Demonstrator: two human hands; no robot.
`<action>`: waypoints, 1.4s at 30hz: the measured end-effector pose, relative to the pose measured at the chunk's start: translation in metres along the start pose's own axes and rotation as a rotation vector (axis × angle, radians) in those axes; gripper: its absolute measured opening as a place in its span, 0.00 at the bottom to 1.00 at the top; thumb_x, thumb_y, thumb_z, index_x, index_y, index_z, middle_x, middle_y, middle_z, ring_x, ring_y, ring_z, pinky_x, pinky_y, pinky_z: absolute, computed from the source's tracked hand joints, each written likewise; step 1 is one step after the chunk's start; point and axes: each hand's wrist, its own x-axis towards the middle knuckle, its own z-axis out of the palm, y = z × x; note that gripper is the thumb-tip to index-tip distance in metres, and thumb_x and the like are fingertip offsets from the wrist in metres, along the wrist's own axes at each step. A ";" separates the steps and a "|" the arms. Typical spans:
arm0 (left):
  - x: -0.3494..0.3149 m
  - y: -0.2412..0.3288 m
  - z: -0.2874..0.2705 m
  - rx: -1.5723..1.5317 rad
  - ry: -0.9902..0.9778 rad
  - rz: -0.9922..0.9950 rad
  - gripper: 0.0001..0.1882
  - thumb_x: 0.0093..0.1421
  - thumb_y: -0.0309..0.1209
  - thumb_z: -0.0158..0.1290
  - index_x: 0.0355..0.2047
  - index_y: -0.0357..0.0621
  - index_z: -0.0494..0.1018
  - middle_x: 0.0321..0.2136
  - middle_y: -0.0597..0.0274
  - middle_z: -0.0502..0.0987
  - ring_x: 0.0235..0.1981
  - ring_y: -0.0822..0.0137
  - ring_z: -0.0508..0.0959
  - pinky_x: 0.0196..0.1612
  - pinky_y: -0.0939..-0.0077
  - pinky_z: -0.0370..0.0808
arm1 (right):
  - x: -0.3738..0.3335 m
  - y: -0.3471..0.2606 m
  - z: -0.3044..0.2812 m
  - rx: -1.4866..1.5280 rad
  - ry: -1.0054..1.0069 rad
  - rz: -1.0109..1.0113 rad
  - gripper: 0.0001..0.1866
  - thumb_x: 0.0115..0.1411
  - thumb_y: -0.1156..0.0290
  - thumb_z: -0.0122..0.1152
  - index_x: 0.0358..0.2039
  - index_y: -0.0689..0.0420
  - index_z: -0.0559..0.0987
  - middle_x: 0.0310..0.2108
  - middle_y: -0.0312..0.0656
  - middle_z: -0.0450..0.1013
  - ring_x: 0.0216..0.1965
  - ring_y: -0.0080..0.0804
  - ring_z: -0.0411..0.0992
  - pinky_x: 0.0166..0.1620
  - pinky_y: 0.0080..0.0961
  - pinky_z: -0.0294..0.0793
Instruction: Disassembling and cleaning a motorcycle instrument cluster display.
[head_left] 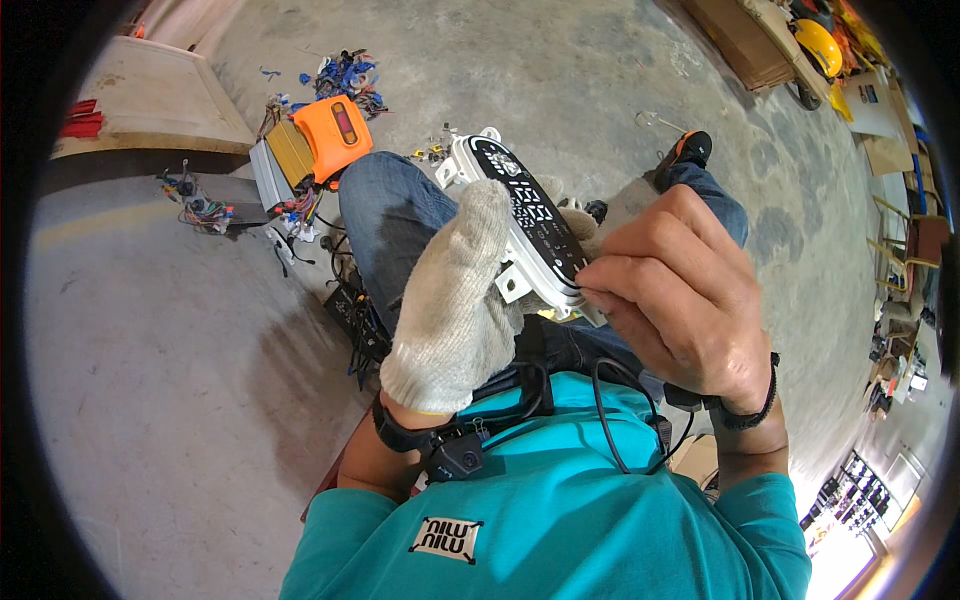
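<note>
A long instrument display panel (pixel 540 215) with a black face, white printed symbols and a white plastic frame is held above my lap, tilted. My left hand (pixel 455 290), in a pale knitted glove, is closed round it, the thumb lying along its near long edge and the other fingers mostly hidden behind. My bare right hand (pixel 685 285) pinches at the panel's lower right end, thumb and forefinger together on the edge of the black face. Whatever lies between those fingertips is too small to make out. A white mounting tab (pixel 512 284) sticks out below the frame.
Left of my knee stand an orange device (pixel 340 140) and a gold metal box (pixel 290 160) with loose wires. A tangle of blue wires (pixel 345 82) lies beyond on the concrete floor. Black cables (pixel 352 315) hang by my left thigh. Cardboard (pixel 740 40) is at the far right.
</note>
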 end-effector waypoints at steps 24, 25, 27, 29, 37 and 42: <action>0.002 -0.007 -0.018 0.334 0.144 0.101 0.19 0.73 0.44 0.50 0.49 0.39 0.74 0.36 0.65 0.80 0.34 0.76 0.80 0.38 0.77 0.79 | -0.001 0.013 0.007 0.286 -0.069 0.093 0.05 0.57 0.74 0.62 0.29 0.59 0.74 0.29 0.43 0.71 0.31 0.41 0.69 0.37 0.33 0.70; 0.001 -0.001 -0.016 0.152 0.023 0.019 0.19 0.73 0.43 0.50 0.50 0.39 0.74 0.37 0.64 0.80 0.36 0.75 0.80 0.39 0.77 0.80 | -0.001 0.014 0.007 0.298 -0.068 0.096 0.05 0.57 0.74 0.62 0.29 0.59 0.74 0.29 0.43 0.71 0.31 0.40 0.69 0.36 0.33 0.70; 0.000 0.002 -0.015 -0.029 -0.097 -0.062 0.19 0.73 0.42 0.49 0.51 0.38 0.74 0.38 0.63 0.79 0.37 0.75 0.81 0.40 0.77 0.80 | 0.000 0.015 0.007 0.307 -0.066 0.091 0.05 0.57 0.74 0.62 0.29 0.59 0.74 0.28 0.42 0.71 0.31 0.40 0.69 0.36 0.32 0.69; -0.001 0.001 -0.014 -0.059 -0.075 -0.087 0.19 0.73 0.41 0.49 0.52 0.38 0.73 0.39 0.62 0.80 0.38 0.73 0.81 0.41 0.77 0.81 | 0.000 0.016 0.007 0.315 -0.064 0.087 0.05 0.57 0.74 0.61 0.29 0.59 0.74 0.28 0.42 0.71 0.30 0.40 0.69 0.36 0.32 0.69; -0.001 0.002 -0.019 0.041 -0.095 -0.041 0.22 0.73 0.42 0.49 0.55 0.35 0.71 0.44 0.58 0.80 0.41 0.69 0.83 0.44 0.73 0.82 | 0.001 0.017 0.008 0.343 -0.039 0.129 0.06 0.58 0.73 0.61 0.29 0.59 0.73 0.29 0.41 0.70 0.31 0.38 0.69 0.36 0.30 0.69; 0.002 0.004 -0.023 0.027 -0.265 -0.151 0.31 0.71 0.53 0.46 0.63 0.43 0.64 0.52 0.56 0.73 0.53 0.61 0.75 0.58 0.63 0.74 | 0.002 0.018 0.005 0.385 -0.011 0.229 0.06 0.58 0.72 0.61 0.29 0.59 0.73 0.29 0.41 0.69 0.31 0.36 0.69 0.36 0.28 0.69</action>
